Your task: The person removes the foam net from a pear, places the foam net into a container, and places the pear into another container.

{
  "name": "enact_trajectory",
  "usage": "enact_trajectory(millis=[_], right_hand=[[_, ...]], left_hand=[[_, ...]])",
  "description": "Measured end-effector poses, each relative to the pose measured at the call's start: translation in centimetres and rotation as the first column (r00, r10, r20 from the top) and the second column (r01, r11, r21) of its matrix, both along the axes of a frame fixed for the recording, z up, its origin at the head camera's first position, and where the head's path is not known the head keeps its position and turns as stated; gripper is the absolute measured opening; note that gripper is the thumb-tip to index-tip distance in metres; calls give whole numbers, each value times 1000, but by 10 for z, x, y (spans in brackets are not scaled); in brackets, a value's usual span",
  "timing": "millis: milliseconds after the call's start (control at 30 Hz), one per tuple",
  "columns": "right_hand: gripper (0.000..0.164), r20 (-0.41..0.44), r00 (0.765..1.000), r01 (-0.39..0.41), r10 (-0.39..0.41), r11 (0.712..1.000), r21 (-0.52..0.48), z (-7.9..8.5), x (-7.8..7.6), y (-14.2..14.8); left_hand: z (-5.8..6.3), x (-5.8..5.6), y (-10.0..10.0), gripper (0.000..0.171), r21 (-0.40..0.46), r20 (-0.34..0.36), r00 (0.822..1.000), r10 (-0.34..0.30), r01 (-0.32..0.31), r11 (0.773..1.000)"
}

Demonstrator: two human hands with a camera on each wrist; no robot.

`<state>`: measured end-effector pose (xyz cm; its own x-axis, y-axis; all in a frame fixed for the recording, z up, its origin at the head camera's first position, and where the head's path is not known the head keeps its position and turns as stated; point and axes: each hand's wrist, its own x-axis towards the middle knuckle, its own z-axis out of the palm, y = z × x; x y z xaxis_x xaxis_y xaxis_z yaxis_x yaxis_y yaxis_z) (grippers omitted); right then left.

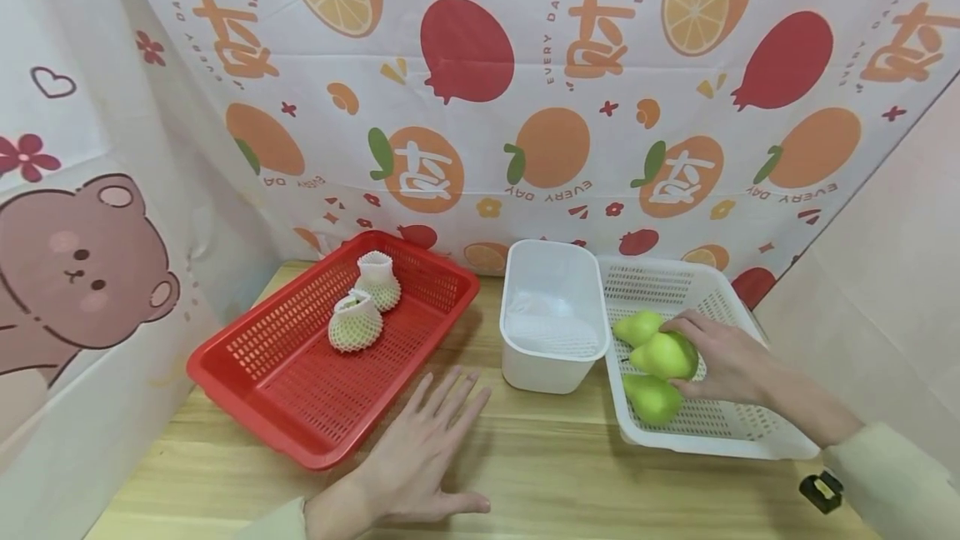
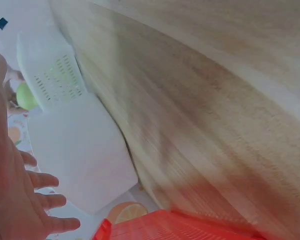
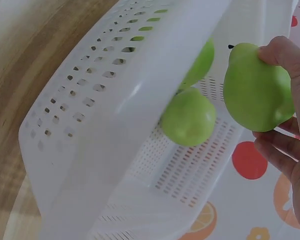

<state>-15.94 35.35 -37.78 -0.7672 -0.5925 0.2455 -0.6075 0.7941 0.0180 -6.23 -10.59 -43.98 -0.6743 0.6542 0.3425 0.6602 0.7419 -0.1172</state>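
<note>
My right hand (image 1: 723,361) grips a green pear (image 1: 663,355) over the white slotted basket (image 1: 720,443); in the right wrist view the held pear (image 3: 257,90) is clear of the basket floor, thumb on one side and fingers on the other. Two more pears, one farther back (image 1: 637,327) and one nearer (image 1: 652,400), lie in that basket. My left hand (image 1: 416,457) is spread with straight fingers, palm down, just beside the red basket (image 1: 300,415), holding nothing. Inside the red basket sit two pale green fruits in white foam nets, the front one (image 1: 356,323) and the back one (image 1: 378,282).
Between the two baskets stands a deep white bin (image 1: 551,369) with white netted material at its bottom. A printed fruit cloth (image 1: 480,140) hangs behind everything. A small black device (image 1: 822,490) is by the right sleeve. All stands on a wooden table (image 1: 570,473).
</note>
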Motion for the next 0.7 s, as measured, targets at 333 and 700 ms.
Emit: enact_trajectory(millis=[333, 700], right_hand=[[76, 50, 998, 35, -34, 999, -23, -23, -15, 4], [72, 133, 988, 87, -84, 996, -15, -38, -29, 5]], left_hand=[[-8, 3, -2, 125, 24, -43, 999, -27, 28, 999], [-10, 5, -4, 125, 31, -25, 999, -21, 21, 999]])
